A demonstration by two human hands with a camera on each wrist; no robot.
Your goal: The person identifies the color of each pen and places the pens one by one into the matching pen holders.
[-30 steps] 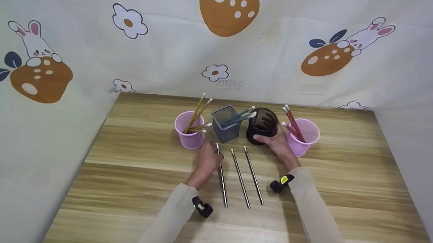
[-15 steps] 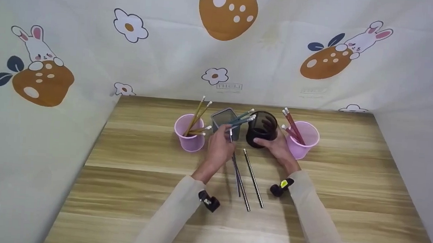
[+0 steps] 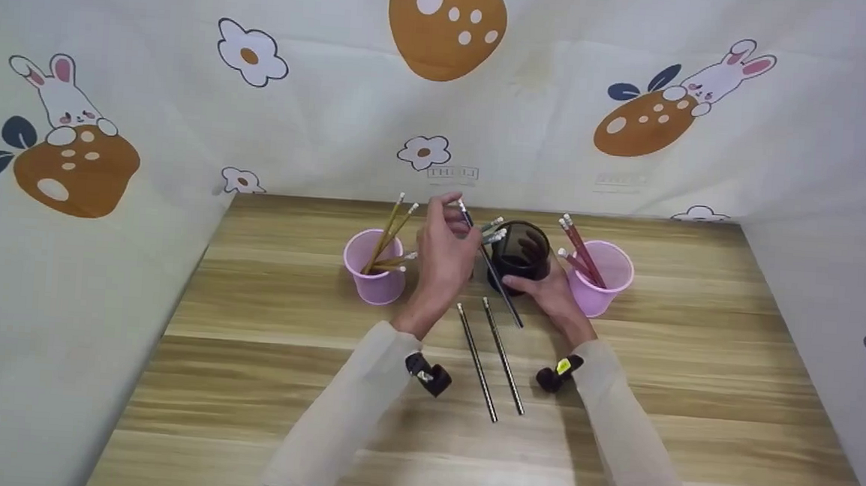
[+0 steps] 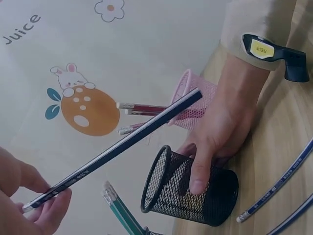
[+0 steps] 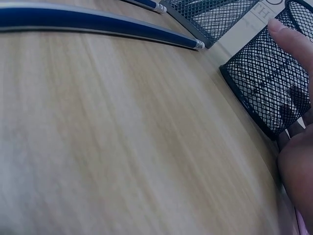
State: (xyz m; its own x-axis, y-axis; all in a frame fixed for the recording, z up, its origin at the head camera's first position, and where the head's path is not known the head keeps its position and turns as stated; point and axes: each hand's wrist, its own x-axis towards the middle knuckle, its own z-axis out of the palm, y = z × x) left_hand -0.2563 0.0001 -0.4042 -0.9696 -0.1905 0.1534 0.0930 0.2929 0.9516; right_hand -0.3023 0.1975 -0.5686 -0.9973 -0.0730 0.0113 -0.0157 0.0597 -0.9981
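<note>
My left hand [image 3: 445,259] pinches a dark blue striped pencil [image 4: 117,146] near its white eraser end. The pencil slants above the table, its other end pointing down to the front right and crossing the front of a round black mesh pen cup [image 4: 171,196] in the head view. My right hand [image 3: 559,299] grips that cup low on its side, thumb in front and fingers behind. No pencils show inside the cup. On the wood in front lie two more blue pencils [image 3: 477,362], side by side with erasers away from me.
A square mesh holder [image 5: 210,22] with teal pencils [image 4: 117,208] is mostly hidden behind my left hand in the head view. Pink mesh cups stand either side: the left one [image 3: 381,289] holds yellow pencils, the right one [image 3: 595,302] red pencils. A printed cloth [image 3: 319,131] hangs behind the table.
My left hand has picked up the leftmost of three blue pencils and lifted it up and to the right, towards the black cup. My right hand has stayed on the cup.
</note>
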